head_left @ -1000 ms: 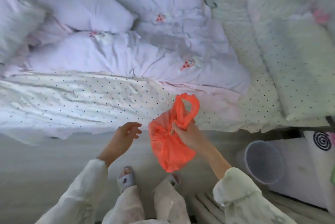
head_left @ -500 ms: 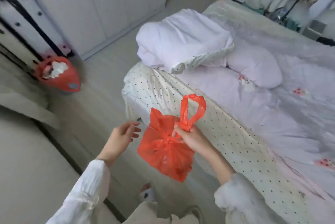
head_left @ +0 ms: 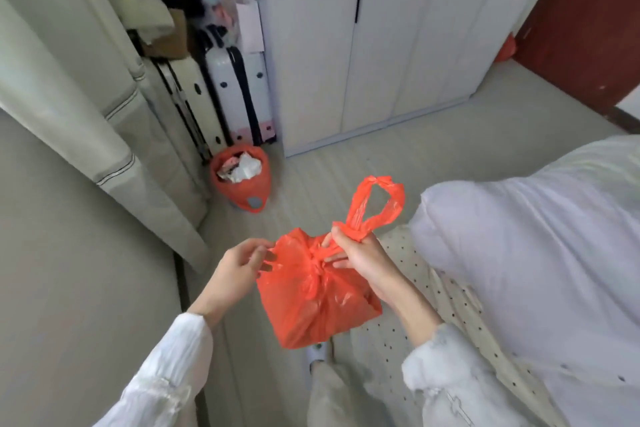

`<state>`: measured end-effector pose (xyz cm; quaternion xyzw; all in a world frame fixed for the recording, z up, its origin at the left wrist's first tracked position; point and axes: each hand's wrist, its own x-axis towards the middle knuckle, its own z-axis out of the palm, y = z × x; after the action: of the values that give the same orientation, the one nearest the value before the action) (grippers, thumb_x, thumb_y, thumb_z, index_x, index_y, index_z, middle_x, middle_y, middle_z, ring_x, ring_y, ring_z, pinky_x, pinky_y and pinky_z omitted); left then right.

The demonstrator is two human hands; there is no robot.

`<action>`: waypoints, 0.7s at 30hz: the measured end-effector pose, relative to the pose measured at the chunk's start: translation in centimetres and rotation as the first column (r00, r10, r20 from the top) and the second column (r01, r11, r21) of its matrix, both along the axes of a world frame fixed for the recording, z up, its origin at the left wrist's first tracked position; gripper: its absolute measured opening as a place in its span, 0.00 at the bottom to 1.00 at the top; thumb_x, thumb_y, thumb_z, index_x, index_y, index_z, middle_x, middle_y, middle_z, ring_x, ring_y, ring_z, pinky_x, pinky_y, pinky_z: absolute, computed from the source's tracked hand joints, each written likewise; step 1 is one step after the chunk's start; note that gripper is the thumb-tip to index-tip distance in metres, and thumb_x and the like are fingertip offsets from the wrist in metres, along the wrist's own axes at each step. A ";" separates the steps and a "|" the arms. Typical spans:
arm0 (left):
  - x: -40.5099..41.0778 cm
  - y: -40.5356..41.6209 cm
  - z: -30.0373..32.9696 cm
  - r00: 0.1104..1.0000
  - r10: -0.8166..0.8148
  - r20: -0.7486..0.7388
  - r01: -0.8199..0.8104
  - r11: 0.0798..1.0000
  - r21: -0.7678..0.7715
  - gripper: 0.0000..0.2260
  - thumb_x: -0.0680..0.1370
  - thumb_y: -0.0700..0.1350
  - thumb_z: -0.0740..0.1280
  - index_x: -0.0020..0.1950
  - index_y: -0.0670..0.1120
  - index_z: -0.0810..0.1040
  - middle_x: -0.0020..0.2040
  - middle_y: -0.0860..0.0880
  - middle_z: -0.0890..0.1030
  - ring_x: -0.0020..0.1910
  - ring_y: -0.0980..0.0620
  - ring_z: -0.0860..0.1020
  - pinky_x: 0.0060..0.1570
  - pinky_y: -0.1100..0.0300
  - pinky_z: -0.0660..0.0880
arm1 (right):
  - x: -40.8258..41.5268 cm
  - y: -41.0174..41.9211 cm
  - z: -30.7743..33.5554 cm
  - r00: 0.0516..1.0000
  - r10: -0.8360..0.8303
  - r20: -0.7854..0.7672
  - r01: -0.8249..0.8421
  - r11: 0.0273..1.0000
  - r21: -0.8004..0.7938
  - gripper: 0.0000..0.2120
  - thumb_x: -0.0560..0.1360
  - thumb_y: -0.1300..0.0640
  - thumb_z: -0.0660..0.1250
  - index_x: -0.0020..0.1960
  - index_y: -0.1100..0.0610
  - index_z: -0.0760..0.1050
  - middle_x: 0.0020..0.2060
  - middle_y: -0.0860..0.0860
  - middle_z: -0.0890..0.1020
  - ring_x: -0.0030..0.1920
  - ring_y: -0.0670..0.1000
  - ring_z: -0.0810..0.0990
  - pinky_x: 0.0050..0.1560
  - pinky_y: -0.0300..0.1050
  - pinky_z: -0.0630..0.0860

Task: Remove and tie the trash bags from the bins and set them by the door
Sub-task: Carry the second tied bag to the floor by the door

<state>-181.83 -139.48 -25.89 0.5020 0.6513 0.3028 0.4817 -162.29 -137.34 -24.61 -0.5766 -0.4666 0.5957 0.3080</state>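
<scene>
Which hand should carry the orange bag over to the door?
Probably the right hand. It already pinches the handle loop of the orange bag just above the knot, so its grip can simply carry it. The left hand only touches the bag's edge.

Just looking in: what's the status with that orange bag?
Right hand grips knotted orange bag by its handle loop; left hand touches its edge. Bin by suitcases still full. Nothing in the way.
</scene>
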 end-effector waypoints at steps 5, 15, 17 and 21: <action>0.0 12.8 2.4 0.999 0.050 0.004 -0.050 0.998 0.028 0.10 0.80 0.38 0.54 0.52 0.43 0.75 0.43 0.45 0.79 0.39 0.49 0.78 0.39 0.64 0.74 | -0.2 13.7 1.7 0.995 0.085 0.046 -0.086 0.996 0.016 0.17 0.79 0.53 0.56 0.33 0.51 0.73 0.37 0.50 0.79 0.35 0.48 0.77 0.35 0.35 0.71; 2.2 37.5 3.6 0.998 -0.068 0.002 0.067 0.996 0.060 0.10 0.80 0.38 0.55 0.52 0.43 0.76 0.42 0.49 0.80 0.37 0.59 0.80 0.39 0.70 0.75 | 3.7 37.2 3.6 0.996 -0.072 0.051 0.068 0.995 0.077 0.17 0.80 0.54 0.56 0.34 0.52 0.73 0.34 0.49 0.78 0.35 0.46 0.75 0.38 0.37 0.71; 3.3 43.7 3.3 0.990 -0.139 0.004 0.138 0.987 0.079 0.10 0.80 0.38 0.55 0.50 0.45 0.75 0.40 0.50 0.79 0.36 0.57 0.79 0.35 0.73 0.73 | 5.1 42.4 3.6 0.989 -0.139 0.047 0.134 0.986 0.096 0.17 0.80 0.52 0.56 0.34 0.52 0.74 0.34 0.49 0.78 0.35 0.47 0.76 0.38 0.37 0.72; 6.2 57.1 3.9 0.952 -0.302 -0.047 0.305 0.947 0.100 0.09 0.80 0.40 0.56 0.50 0.46 0.75 0.42 0.49 0.79 0.32 0.63 0.78 0.35 0.74 0.71 | 8.9 51.5 3.6 0.954 -0.293 0.062 0.286 0.952 0.108 0.17 0.79 0.53 0.57 0.34 0.52 0.74 0.35 0.51 0.79 0.36 0.49 0.77 0.38 0.39 0.72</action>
<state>-175.65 -82.40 -22.01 0.6257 0.5568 0.2515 0.4850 -153.41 -85.84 -21.03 -0.6455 -0.4173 0.4978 0.4018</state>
